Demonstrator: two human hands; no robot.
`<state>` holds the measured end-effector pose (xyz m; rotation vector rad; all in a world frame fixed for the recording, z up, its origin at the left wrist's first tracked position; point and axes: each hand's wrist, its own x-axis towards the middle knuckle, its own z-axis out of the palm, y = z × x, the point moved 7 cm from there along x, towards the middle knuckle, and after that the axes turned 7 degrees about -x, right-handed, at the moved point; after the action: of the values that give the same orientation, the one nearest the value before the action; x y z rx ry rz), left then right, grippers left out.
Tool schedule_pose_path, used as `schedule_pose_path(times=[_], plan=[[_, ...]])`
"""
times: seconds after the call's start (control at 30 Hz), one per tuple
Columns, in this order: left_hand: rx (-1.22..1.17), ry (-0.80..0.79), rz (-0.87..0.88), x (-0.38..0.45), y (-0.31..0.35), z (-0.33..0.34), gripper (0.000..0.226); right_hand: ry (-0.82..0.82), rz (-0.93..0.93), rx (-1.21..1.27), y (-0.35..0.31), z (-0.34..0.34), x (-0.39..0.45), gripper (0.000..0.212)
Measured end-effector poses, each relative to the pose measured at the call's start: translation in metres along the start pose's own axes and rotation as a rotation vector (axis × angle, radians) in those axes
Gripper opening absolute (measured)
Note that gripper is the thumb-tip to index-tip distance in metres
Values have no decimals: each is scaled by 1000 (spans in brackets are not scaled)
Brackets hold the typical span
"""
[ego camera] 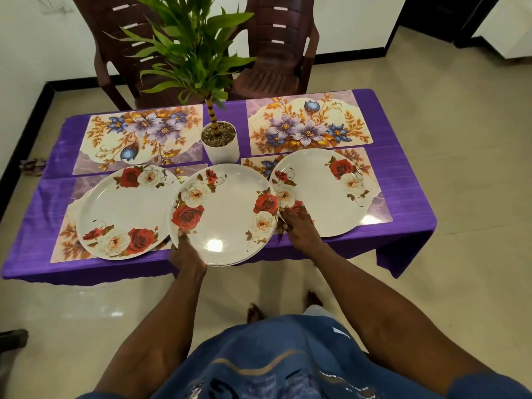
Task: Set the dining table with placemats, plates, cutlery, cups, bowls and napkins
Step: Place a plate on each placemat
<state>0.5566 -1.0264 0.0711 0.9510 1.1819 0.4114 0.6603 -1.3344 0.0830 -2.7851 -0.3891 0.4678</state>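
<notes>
My left hand [186, 254] grips the near-left rim of a stack of white rose-patterned plates [224, 214], held above the table's front edge. My right hand [299, 224] lies palm down on the near-left rim of the right plate [322, 191], which rests on the near right placemat [377, 208]. Another rose plate [126, 211] sits on the near left placemat [64, 243]. Two floral placemats, the far left placemat [138, 136] and the far right placemat [308, 125], lie bare on the purple tablecloth [408, 228].
A potted green plant in a white pot [220, 145] stands at the table's centre, just behind the held stack. Two dark brown plastic chairs [273, 53] stand at the far side. Tiled floor surrounds the table.
</notes>
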Motion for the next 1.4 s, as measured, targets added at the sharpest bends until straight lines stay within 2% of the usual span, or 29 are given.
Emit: schedule_pose_path(times=[0.1,0.2,0.3,0.37,0.43,0.57,0.9,1.1,1.2,1.27,1.33,1.4], plan=[[-4,8,-5,-4,-6,2,26,-21,-74,-88,-4,-7,-3,55],[-19,41,-14,-15,-12,4,26,50,-187,-57,-7,-14,-4,49],[-49,88,-39,-26,-18,3,24,114,-52,123,16,-24,2,39],[-85,113,-63,-34,-23,4,31,92,-55,-16,28,-21,1,46],[-107,128,-68,-42,-25,6,35,-2,-65,-154,40,-8,-3,61],[-154,189,-66,-53,-31,4,37,-81,-74,-226,54,1,-4,81],[-190,253,-31,-74,-36,1,33,-109,-120,-235,57,-3,-2,87],[-194,245,-25,-78,-42,1,35,-131,-152,-207,59,-6,-2,80],[-198,241,-25,-78,-45,0,33,18,-175,-84,51,-28,3,59],[-207,241,-34,-79,-46,-3,30,127,-93,189,42,-53,6,54],[-244,239,-17,-79,-43,-7,25,153,17,484,25,-72,8,42],[-270,240,12,-79,-35,-17,19,107,73,696,-3,-82,12,36]])
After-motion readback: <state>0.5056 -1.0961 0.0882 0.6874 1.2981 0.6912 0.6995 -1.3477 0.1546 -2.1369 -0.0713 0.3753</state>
